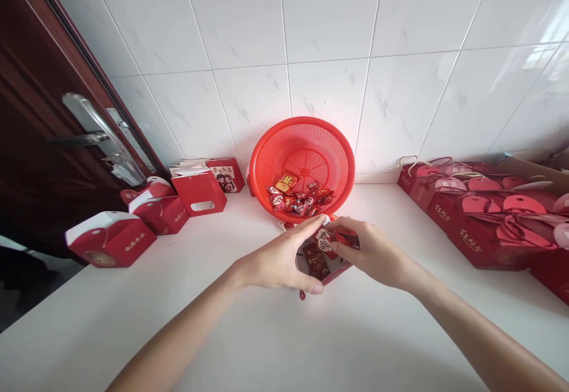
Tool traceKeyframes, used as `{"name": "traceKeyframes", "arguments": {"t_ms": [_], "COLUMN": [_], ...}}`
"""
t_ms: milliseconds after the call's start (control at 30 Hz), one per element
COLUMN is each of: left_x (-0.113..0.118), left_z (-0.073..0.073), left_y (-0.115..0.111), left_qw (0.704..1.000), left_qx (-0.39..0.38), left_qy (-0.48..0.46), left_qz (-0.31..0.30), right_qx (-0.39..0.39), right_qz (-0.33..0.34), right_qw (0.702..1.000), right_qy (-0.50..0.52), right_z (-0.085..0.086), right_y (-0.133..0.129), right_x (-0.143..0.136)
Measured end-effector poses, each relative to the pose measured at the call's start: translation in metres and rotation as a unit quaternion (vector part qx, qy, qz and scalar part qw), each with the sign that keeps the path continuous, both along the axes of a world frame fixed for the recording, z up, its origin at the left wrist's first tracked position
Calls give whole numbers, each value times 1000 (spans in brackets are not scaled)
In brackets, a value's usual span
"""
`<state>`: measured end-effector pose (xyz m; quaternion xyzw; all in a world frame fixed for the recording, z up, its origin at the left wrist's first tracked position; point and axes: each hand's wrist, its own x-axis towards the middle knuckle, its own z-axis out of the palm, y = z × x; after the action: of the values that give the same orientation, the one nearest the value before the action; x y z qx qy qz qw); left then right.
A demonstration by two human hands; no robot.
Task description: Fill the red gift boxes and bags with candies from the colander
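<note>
A small open red gift box (pixel 338 274) stands on the white tabletop, with wrapped candies (pixel 315 260) in red packets inside it. My left hand (pixel 275 258) grips the box from its left side, thumb at the near edge and fingers at the far edge. Over the right part of the opening, my right hand (pixel 376 249) pinches a red candy packet (pixel 349 236). Just behind the box, a red plastic basket (pixel 259 161) leans tilted against the wall, holding several wrapped candies (pixel 302 200) at its low front side.
Several open red boxes (pixel 120 247) stand at the left, and upright red gift boxes (pixel 200 191) are near the wall. Rows of closed red boxes (pixel 462 226) with ribbons fill the right side. A dark wooden door (pixel 57 48) with a metal handle borders the table's left.
</note>
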<state>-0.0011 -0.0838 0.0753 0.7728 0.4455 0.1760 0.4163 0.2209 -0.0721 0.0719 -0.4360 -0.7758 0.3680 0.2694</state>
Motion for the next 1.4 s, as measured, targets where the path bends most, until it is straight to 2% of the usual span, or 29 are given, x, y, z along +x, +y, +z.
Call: {"name": "traceKeyframes", "arguments": {"t_ms": [233, 433, 600, 767, 867, 1167, 1400], "left_x": [-1, 2, 3, 3, 4, 5, 6], "left_z": [-2, -1, 1, 0, 0, 0, 0], "left_y": [1, -1, -3, -2, -2, -1, -3], "left_qw": [1000, 1000, 1000, 1000, 999, 998, 998], "left_qx": [4, 9, 17, 19, 26, 28, 29], "left_qy": [-20, -23, -4, -9, -19, -44, -39], "left_qz": [-2, -18, -14, -23, -33, -39, -27], "right_qx": [13, 23, 45, 20, 41, 15, 75], "right_qz": [-30, -7, -16, -73, -92, -12, -44], "right_qw": [999, 1000, 999, 997, 994, 1000, 995], "right_qy": [-27, -20, -10, 30, 33, -2, -46], "right_z": [-6, -8, -7, -9, -11, -5, -11], "right_y": [1, 0, 0, 1, 0, -3, -1], "right_x": [1, -6, -9, -10, -10, -5, -10]}}
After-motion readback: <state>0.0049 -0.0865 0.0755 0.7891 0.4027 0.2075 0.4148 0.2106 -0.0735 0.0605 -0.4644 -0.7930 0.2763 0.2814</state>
